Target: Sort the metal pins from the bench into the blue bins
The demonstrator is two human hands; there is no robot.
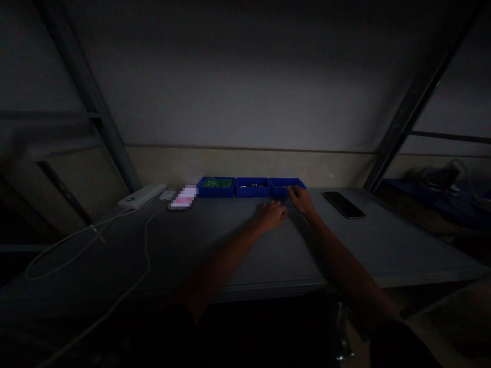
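My right hand reaches to the front of the right blue bin, its fingers slightly apart at the rim. A few small parts lie in that bin, too dark to name. My left hand rests low over the table just left of it, fingers curled in; whether they hold anything is hidden. In the middle blue bin are small shiny metal pieces. Green circuit boards fill the left blue bin.
On the grey table, a lit phone and a white power bank with a white cable lie to the left. A dark phone is at the right. Metal posts frame both sides.
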